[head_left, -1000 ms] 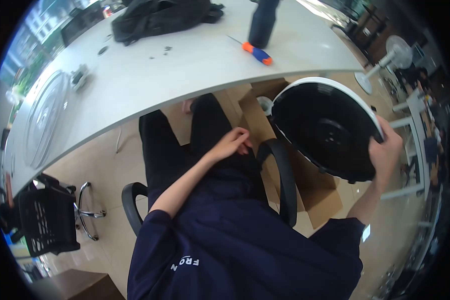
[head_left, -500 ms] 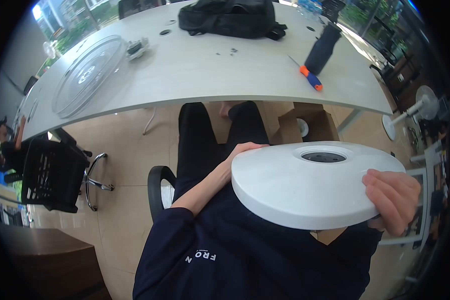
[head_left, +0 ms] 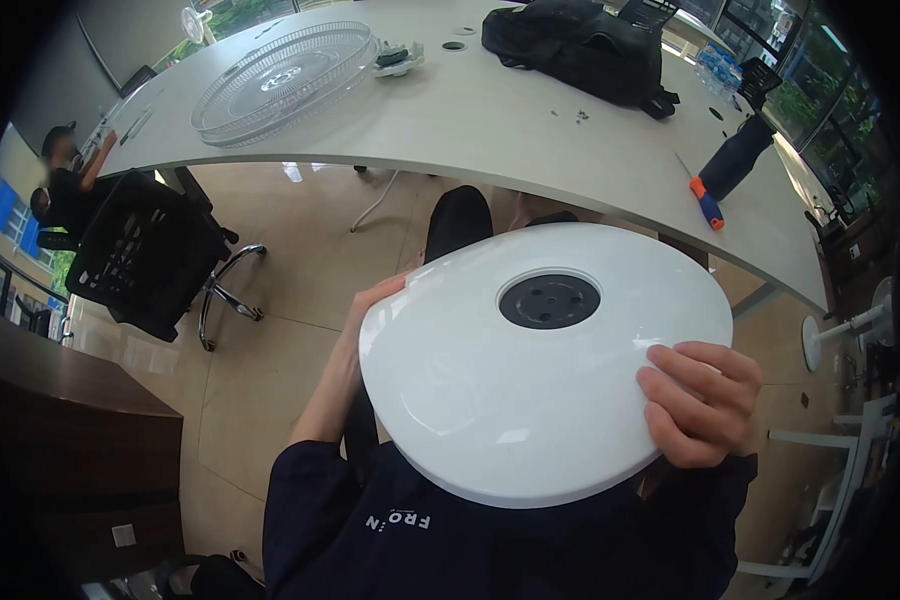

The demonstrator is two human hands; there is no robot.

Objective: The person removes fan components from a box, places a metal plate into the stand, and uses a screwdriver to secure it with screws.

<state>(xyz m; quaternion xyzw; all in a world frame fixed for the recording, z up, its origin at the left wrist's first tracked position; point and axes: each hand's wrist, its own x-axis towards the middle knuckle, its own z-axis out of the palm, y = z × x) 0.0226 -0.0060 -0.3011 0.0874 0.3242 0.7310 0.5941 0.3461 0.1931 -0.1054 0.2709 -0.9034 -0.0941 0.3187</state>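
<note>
At the far left, a black office chair (head_left: 150,250) stands beside the table (head_left: 530,140). On the table's left part lies a clear ribbed round tray (head_left: 283,80), apparently parked there to free the near edge. The left hand (head_left: 375,294) meets the left rim of a white round cover (head_left: 530,400), probably to steady it; how far its grip closes cannot be told (the fingers go out of sight behind the rim). A small pale part (head_left: 398,58) sits just beside the tray. The cover is over the lap, short of the table edge, its glossy face and dark centre disc (head_left: 550,300) turned up. Behind it lies a black backpack (head_left: 585,55). The right hand (head_left: 705,400) has its grip closed on the cover's right edge, fingers spread over the top, likely bearing weight. Farther right, a screwdriver (head_left: 708,205) lies against a dark bottle (head_left: 738,158), perhaps for easy reach.
</note>
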